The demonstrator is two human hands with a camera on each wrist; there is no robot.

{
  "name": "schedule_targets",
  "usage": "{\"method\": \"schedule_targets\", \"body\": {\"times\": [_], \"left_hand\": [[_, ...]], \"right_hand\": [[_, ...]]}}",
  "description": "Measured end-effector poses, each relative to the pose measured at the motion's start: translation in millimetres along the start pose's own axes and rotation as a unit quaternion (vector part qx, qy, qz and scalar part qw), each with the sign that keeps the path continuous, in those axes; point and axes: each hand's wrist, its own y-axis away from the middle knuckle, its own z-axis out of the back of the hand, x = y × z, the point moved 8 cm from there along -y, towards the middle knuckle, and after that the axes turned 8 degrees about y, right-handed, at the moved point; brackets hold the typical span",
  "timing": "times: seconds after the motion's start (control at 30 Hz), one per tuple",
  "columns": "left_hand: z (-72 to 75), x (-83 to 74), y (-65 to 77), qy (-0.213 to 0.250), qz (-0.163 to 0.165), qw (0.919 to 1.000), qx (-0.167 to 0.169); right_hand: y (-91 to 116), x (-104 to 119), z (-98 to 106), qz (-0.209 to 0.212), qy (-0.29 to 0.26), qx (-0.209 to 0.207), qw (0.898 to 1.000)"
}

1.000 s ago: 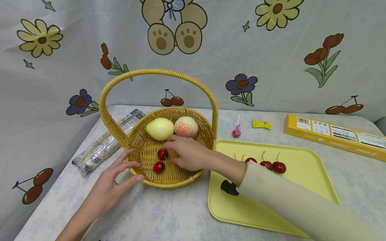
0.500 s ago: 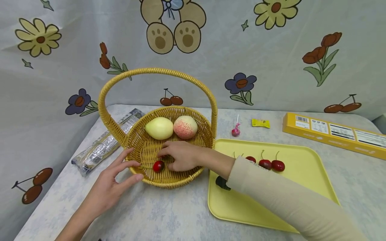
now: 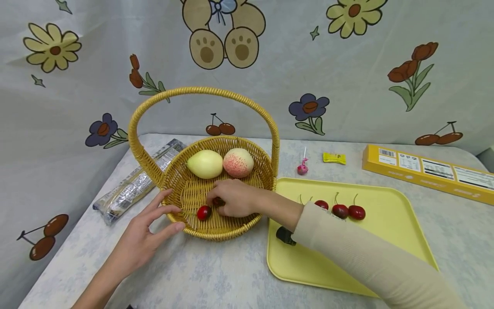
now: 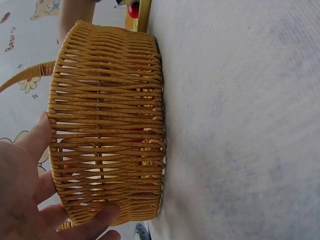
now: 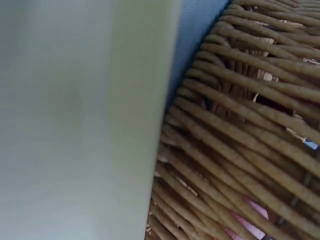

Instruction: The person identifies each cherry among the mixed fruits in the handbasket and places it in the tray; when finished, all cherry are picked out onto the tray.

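Observation:
In the head view, a wicker basket [image 3: 218, 236] with a tall arched handle holds a pale yellow pear-shaped fruit [image 3: 205, 164], a peach [image 3: 238, 163] and cherries. My right hand [image 3: 237, 198] reaches inside and pinches a dark red cherry [image 3: 218, 201] between thumb and fingers, partly hiding it. Just left of that lies another cherry [image 3: 203, 213] on the basket floor. My left hand [image 3: 140, 236] has its fingers spread, their tips touching the near left rim. In the left wrist view, its thumb [image 4: 37, 137] meets the rim while other fingers lie against the woven side.
A yellow tray [image 3: 347, 266] on the right carries several cherries [image 3: 339, 211] and a black object [image 3: 285, 236], partly under the right sleeve. Behind it are a lollipop [image 3: 302, 167], a yellow wrapped candy [image 3: 334, 158] and a long yellow box [image 3: 424, 174]. A silver packet [image 3: 127, 189] lies left of the basket.
My right hand has closed its fingers on the upper cherry and shifted it slightly right, away from the other cherry. The left hand stays at the rim.

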Motion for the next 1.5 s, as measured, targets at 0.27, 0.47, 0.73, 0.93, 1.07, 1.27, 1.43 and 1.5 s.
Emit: {"method": "schedule_targets", "body": {"times": [0.27, 0.47, 0.73, 0.93, 1.07, 1.27, 1.43, 1.5], "left_hand": [[-1.3, 0.2, 0.1, 0.002, -0.002, 1.0000, -0.002], [-0.2, -0.3, 0.0, -0.006, 0.000, 1.0000, -0.003], [-1.0, 1.5, -0.9, 0.003, 0.007, 1.0000, 0.003], [-0.2, 0.9, -0.5, -0.005, 0.003, 1.0000, -0.002], [0.4, -0.4, -0.5, -0.008, 0.000, 1.0000, -0.005], [1.3, -0.6, -0.6, -0.012, -0.003, 0.9999, -0.006], [1.1, 1.6, -0.6, -0.004, 0.004, 1.0000, -0.004], [0.7, 2.1, -0.8, 0.000, 0.004, 1.0000, -0.003]], "right_hand": [[4.9, 2.3, 5.6, 0.015, 0.001, -0.035, 0.999], [4.3, 4.0, 6.2, 0.007, -0.007, -0.043, 0.999], [8.7, 3.1, 16.3, -0.018, -0.031, -0.091, 0.995], [18.0, 7.5, 31.1, -0.013, -0.040, -0.154, 0.987], [26.7, 10.2, 37.3, -0.014, -0.059, -0.176, 0.983], [47.8, 12.0, 41.1, -0.027, -0.093, -0.193, 0.976], [69.2, 11.0, 46.4, -0.036, -0.130, -0.216, 0.967], [77.3, 11.3, 48.4, -0.031, -0.141, -0.223, 0.964]]}}
